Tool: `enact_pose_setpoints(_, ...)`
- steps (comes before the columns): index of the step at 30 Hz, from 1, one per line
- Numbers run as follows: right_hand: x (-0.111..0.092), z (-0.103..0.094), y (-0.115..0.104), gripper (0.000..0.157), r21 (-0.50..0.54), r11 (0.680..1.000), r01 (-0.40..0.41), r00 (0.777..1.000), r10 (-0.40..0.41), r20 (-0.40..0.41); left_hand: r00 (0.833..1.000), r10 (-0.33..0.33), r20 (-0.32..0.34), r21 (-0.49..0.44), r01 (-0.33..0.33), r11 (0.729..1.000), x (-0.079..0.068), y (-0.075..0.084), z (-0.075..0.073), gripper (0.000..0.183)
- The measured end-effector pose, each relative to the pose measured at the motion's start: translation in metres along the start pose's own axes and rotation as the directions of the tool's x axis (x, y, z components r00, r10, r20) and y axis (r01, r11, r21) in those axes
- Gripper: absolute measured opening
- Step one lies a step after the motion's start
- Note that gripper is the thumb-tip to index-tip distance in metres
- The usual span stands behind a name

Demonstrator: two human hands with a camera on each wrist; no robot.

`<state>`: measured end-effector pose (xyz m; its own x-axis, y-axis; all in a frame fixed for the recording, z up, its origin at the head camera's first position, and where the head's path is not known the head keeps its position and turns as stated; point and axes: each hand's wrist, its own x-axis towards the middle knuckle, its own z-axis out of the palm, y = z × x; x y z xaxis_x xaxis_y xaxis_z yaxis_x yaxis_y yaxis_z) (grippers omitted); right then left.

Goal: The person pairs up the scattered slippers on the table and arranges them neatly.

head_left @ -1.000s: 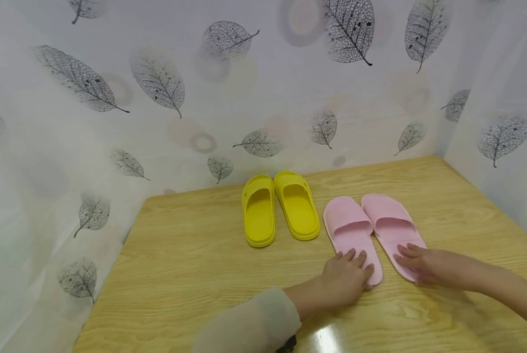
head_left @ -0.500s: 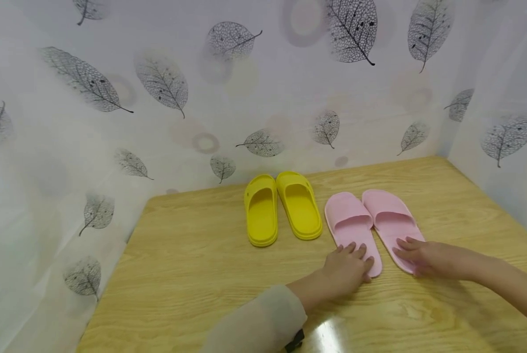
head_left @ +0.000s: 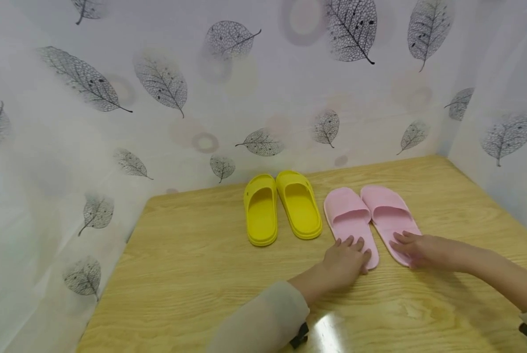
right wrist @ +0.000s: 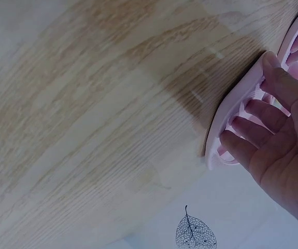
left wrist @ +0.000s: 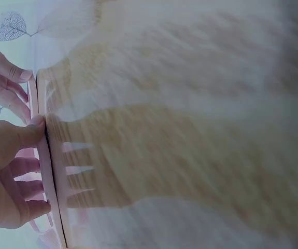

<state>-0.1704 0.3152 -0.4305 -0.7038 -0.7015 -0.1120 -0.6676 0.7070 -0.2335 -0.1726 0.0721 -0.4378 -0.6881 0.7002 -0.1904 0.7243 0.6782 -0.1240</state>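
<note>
A pair of pink slippers lies at the right of the wooden tabletop, toes pointing away and slightly apart at the heels. My left hand (head_left: 345, 262) rests on the heel half of the left pink slipper (head_left: 351, 215), fingers spread over its footbed. On the right pink slipper (head_left: 389, 211), my right hand (head_left: 422, 250) lies the same way. Both wrist views show the thumbs pressing against the back edges of the heels, with the other fingertips on top: left thumb (left wrist: 32, 132), right thumb (right wrist: 281, 78). Both soles lie close along the wood.
Left of the pink pair stands a pair of yellow slippers (head_left: 262, 220), near the back wall. White sheeting with a leaf print (head_left: 157, 147) encloses the wooden tabletop (head_left: 193, 274) at back and sides. Beige sleeves (head_left: 268, 314) cover the forearms partly.
Both hands have slid the pink slippers a little farther back, towards the wall, and they stay side by side. The yellow pair keeps its place.
</note>
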Motion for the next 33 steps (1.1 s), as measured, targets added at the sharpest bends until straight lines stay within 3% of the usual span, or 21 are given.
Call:
enact_pose_setpoints(15,0.007,-0.006,0.004,0.044,-0.002,1.0,-0.02,0.999,0.02,0.038,0.999,-0.018,0.038,-0.081,0.021,0.996,0.009,-0.005,-0.005,0.045)
enact_pose_setpoints(22,0.013,-0.01,0.007,0.04,-0.02,1.0,0.006,0.999,-0.006,0.044,0.998,-0.037,0.059,-0.112,0.044,0.993,0.014,-0.008,-0.009,0.046)
enact_pose_setpoints(29,0.018,-0.011,0.012,0.039,-0.013,0.999,0.046,0.999,-0.045,0.021,0.998,-0.052,0.028,-0.091,0.054,0.994,0.017,-0.009,-0.005,0.046)
enact_pose_setpoints(33,0.019,-0.013,0.013,0.04,-0.002,1.0,0.015,0.999,-0.015,0.035,0.998,-0.059,0.022,-0.106,0.061,0.992,0.022,-0.009,-0.004,0.045)
